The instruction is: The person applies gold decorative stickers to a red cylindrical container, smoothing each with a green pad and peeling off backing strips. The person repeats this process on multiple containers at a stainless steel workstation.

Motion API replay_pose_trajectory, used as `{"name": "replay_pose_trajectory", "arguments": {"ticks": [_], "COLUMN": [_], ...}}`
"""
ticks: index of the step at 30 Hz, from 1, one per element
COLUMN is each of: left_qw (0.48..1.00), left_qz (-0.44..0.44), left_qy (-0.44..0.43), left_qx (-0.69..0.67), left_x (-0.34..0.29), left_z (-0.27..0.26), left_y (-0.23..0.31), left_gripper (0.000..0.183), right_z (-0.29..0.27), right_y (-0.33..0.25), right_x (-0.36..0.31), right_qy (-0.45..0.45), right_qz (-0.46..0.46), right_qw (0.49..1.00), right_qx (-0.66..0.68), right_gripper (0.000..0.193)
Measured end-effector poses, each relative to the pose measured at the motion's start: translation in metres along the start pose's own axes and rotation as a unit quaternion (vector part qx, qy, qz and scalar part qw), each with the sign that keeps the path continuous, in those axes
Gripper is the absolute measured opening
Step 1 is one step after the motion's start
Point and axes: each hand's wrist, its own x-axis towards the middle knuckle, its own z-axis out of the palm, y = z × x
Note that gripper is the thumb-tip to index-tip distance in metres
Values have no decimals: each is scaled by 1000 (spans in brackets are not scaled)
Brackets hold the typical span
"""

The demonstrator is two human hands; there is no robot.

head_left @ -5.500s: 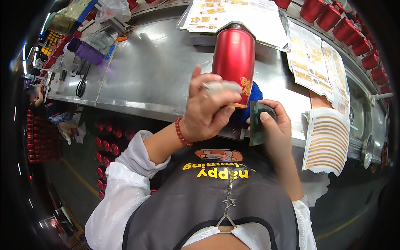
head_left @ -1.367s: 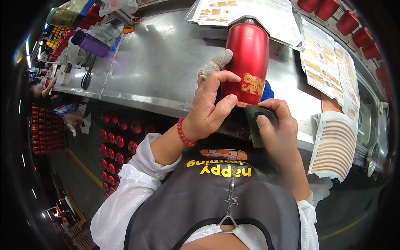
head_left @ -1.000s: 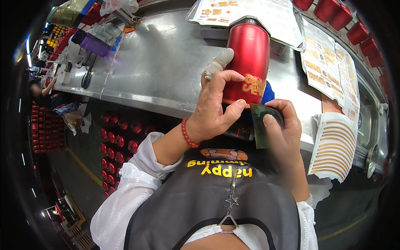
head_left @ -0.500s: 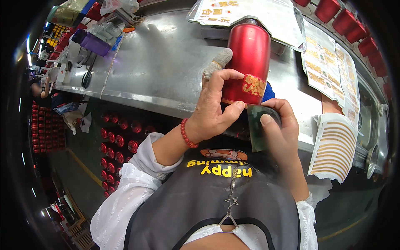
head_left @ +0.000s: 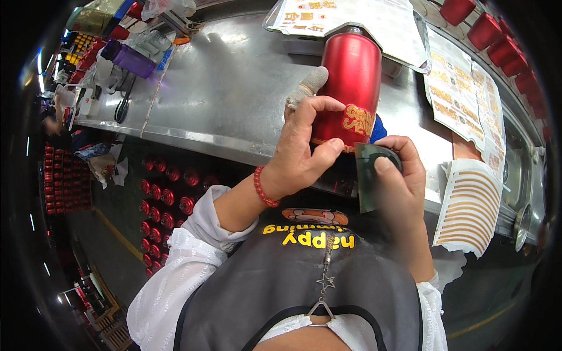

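Note:
A glossy red metal cylinder (head_left: 352, 67), like a bottle or canister, lies in front of me with its base end toward me. Near that end it carries a gold ornamental decal (head_left: 358, 120). My left hand (head_left: 304, 143) grips its left side, index fingertip at the decal's edge and thumb by the base rim; grey fabric covers some fingers. Just below and right of the base, my right hand (head_left: 404, 175) pinches a dark green translucent flat scraper (head_left: 367, 184) between thumb and fingers. Something blue (head_left: 379, 128) shows partly behind the cylinder.
Sheets of gold decals (head_left: 453, 88) lie at the right, beside a sheet of curved gold strips (head_left: 468, 207) over the bench edge. A purple bottle (head_left: 129, 60) lies far left on the metal bench (head_left: 205, 88). Red containers (head_left: 167, 196) stand in rows below; others line the upper right.
My right hand and the scraper have shifted slightly right, away from the cylinder's base rim. The cylinder has moved a little to the right, with my left hand still on it.

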Motion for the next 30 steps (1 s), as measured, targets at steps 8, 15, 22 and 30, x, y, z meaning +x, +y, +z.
{"name": "replay_pose_trajectory", "arguments": {"ticks": [8, 15, 22, 30], "left_qw": [998, 1000, 998, 992], "left_qz": [-42, 6, -45, -2], "left_qy": [-48, -6, 30, -47], "left_qx": [-8, 23, -28, 115], "left_x": [4, 3, -4, 8], "left_z": [-4, 2, -1, -6], "left_y": [9, 6, -6, 9], "left_gripper": [53, 51, 57, 68], "right_z": [-5, -3, -4, -5], "right_y": [5, 6, 8, 10], "right_x": [1, 2, 4, 5], "right_qy": [13, 14, 22, 19], "right_qz": [-23, -32, -28, -42], "right_qw": [999, 999, 999, 997], "right_qx": [-38, -30, -37, -57], "right_gripper": [20, 20, 19, 18]}}
